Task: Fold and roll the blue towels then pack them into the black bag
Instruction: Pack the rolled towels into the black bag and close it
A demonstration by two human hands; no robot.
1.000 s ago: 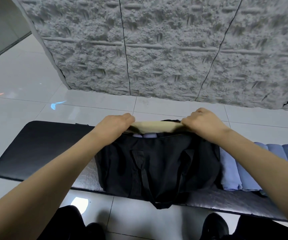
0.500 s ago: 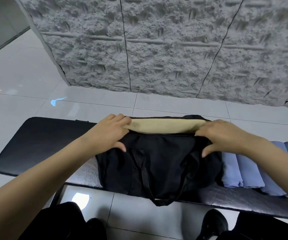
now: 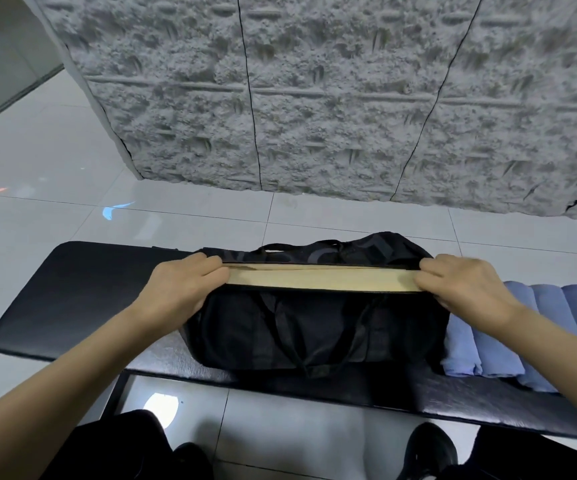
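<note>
The black bag (image 3: 315, 327) lies on a black bench (image 3: 82, 289), its handles hanging down the front. A beige strip (image 3: 318, 279) of the bag's lining shows along its top edge. My left hand (image 3: 183, 289) grips the left end of that top edge. My right hand (image 3: 467, 289) grips the right end. Several rolled blue towels (image 3: 509, 327) lie side by side on the bench, right of the bag and partly under my right forearm. The inside of the bag is hidden.
A rough grey stone wall (image 3: 315, 98) stands behind the bench. The floor is pale tile (image 3: 37, 168). My dark shoes (image 3: 429, 448) and trousers show below the bench's near edge.
Both hands have shifted along the bag's top edge to its two ends and closed on it. The beige lining strip is now drawn flatter and longer. The blue towel glimpsed inside earlier is out of sight.
</note>
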